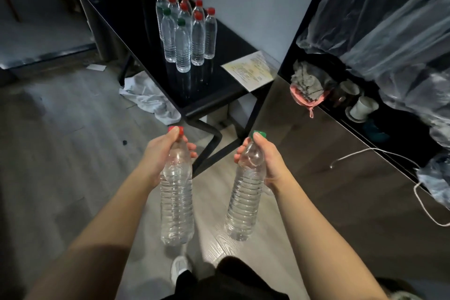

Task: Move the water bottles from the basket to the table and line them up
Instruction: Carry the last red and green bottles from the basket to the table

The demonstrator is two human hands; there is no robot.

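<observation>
My left hand (160,153) grips the neck of a clear water bottle with a red cap (176,200), hanging upright over the floor. My right hand (264,156) holds a second clear bottle with a green cap (246,200) by its neck, tilted slightly. Ahead, on the black table (219,85), several water bottles (185,31) stand in rows, most with red caps and two with green caps at the near left. The basket is out of view.
A printed sheet (250,69) lies on the table's right end. A dark cabinet (353,165) with cups, cloth and plastic-covered items stands at the right. A white cloth (148,97) lies on the wooden floor left of the table. My shoe (180,268) shows below.
</observation>
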